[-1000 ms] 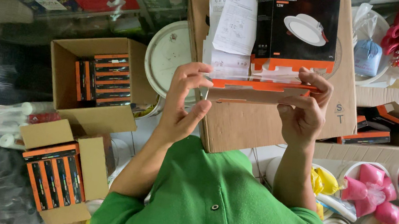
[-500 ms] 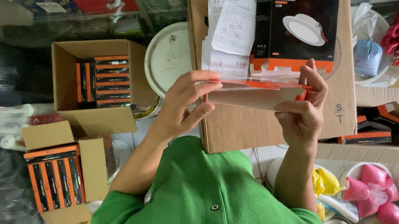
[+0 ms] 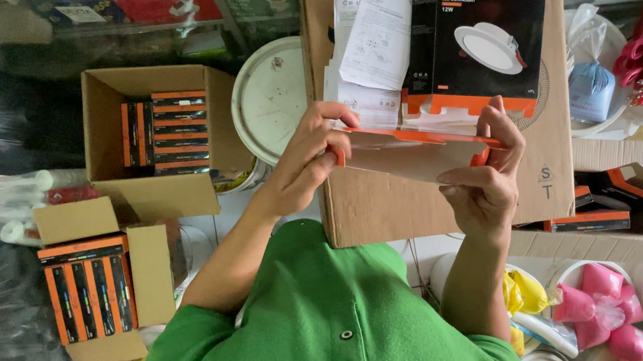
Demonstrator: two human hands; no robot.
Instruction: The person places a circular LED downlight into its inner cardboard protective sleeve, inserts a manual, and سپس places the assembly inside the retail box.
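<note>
Both my hands hold a flat orange-edged lamp box point(image 3: 413, 153) in front of my chest. My left hand point(image 3: 303, 161) grips its left end, fingers curled over the top edge. My right hand point(image 3: 485, 182) grips its right end, with a finger raised against the orange rim. The brown inner face of the box is turned toward me. Behind it stands a large brown carton point(image 3: 426, 212). Leaning on that carton are folded paper sheets point(image 3: 374, 41) and an upright orange-and-black lamp box point(image 3: 479, 43).
An open carton point(image 3: 129, 179) with a row of orange-and-black boxes sits at left, and a second such carton point(image 3: 84, 285) lies below it. A round white lamp point(image 3: 270, 98) lies beside them. Tubs of pink and yellow bags point(image 3: 605, 308) stand at right.
The held box has turned in my hands, so its brown inner face now shows instead of the thin orange edge. My right hand's fingers have shifted up onto the rim.
</note>
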